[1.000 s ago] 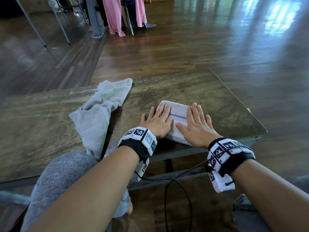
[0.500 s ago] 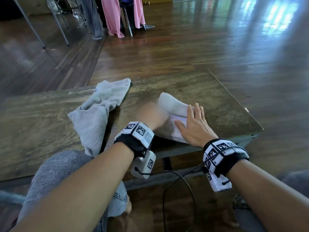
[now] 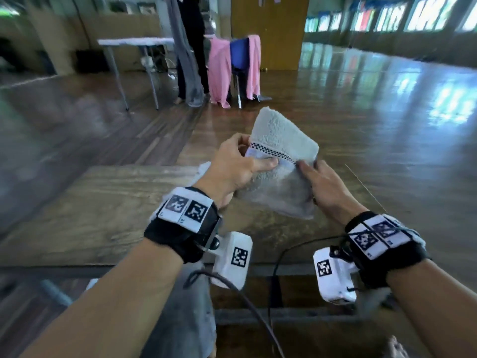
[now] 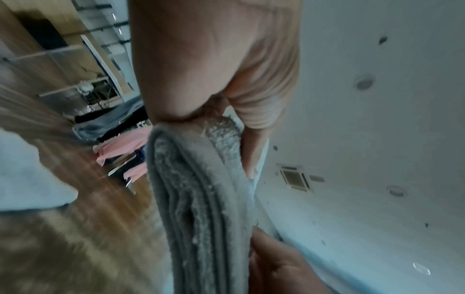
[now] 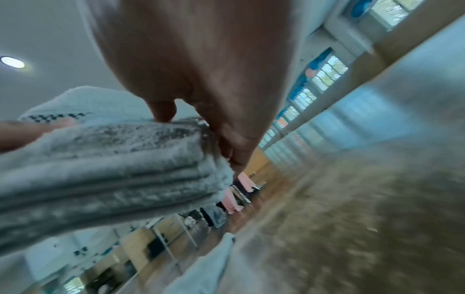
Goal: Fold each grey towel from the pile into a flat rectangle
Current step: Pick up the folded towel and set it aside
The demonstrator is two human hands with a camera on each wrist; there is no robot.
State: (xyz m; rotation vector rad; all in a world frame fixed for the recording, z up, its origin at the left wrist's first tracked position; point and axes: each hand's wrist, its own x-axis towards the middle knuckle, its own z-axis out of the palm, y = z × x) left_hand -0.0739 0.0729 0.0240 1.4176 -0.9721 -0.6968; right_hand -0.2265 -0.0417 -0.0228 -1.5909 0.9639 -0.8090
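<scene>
Folded grey towel (image 3: pixel 280 174) lifted clear of the wooden counter (image 3: pixel 98 213), tilted, checkered band facing up. Left hand (image 3: pixel 233 169) grasping the towel's left edge — thumb laid across the top near the band, fingers curled behind. Right hand (image 3: pixel 322 184) grasping the right edge, thumb on top, fingers underneath. Stacked fold layers visible edge-on in both wrist views (image 4: pixel 198 208) (image 5: pixel 105 169). Second grey towel (image 5: pixel 201 266) lying loose on the counter below — partly hidden behind the left hand in the head view. Pink cloth (image 3: pixel 219 73) draped over a chair in the background.
</scene>
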